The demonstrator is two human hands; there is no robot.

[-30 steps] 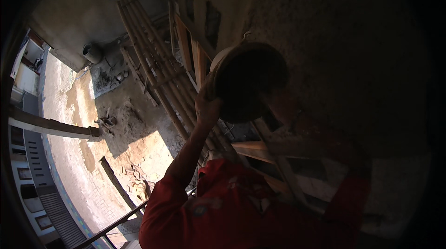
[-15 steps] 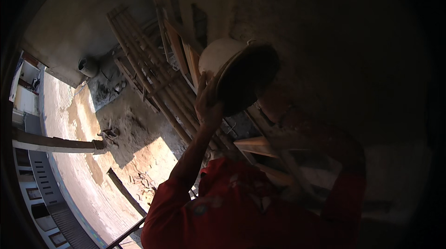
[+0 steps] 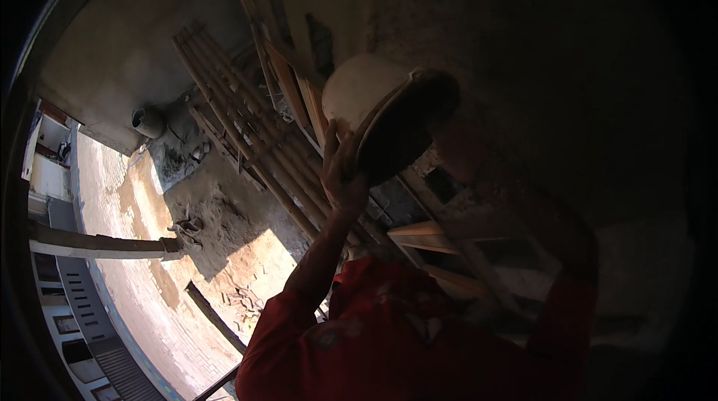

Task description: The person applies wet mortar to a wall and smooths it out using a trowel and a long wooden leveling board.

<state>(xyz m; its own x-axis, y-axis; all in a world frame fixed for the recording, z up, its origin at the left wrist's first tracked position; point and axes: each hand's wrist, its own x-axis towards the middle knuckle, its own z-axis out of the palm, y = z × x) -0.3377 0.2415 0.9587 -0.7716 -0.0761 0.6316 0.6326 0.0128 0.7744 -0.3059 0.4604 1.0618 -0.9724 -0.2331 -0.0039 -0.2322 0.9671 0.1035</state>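
Observation:
A pale bucket (image 3: 363, 91) is held up and tilted, its dark open mouth turned toward the lower right. My left hand (image 3: 345, 177) supports it from the left, with the fingers spread along the outer wall by the rim. In deep shadow to the right of the mouth is my right hand (image 3: 462, 156). Motion smears its fingers, and whether it touches the bucket is unclear. What the bucket contains is lost in the dark.
Long bamboo poles (image 3: 258, 150) lie behind my left arm, beside wooden frames (image 3: 419, 235). A second bucket (image 3: 148, 123) stands by the far wall. A post (image 3: 105, 245) crosses at left, near broken brick pieces (image 3: 243, 302) on sunlit ground. The right side is very dark.
My right hand has shifted a little to the right, away from the bucket's mouth, and become more blurred. The bucket and my left hand sit slightly further right as the whole view has shifted.

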